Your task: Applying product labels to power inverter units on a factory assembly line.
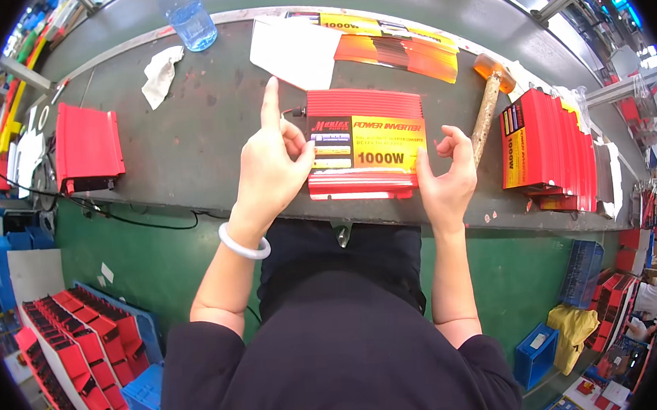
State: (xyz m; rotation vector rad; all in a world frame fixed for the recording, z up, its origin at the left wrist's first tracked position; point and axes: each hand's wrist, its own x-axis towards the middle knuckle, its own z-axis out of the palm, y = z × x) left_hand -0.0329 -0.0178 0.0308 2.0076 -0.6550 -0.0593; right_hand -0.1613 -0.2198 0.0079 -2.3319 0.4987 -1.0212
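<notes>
A red power inverter [389, 185] with finned edges lies flat on the workbench before me, a yellow, red and black label [385, 141] on its top. At its left side is my left hand [270, 159], index finger stretched out, other fingers curled, thumb at the label's left edge. My right hand [448, 177] is at the opposite side, with its thumb against the label's right edge and its fingers loosely bent and apart. Neither hand grips the inverter. A short dark cable stub [292, 113] sticks out at its left end.
Beyond the inverter lie white backing paper [295, 53] and label sheets [398, 54]. A mallet [487, 106] rests at right, beside stacked red inverters [549, 148]. Another red casing [88, 148], a crumpled tissue [159, 76] and a water bottle [191, 20] stand left. A black cable [155, 227] trails along the edge.
</notes>
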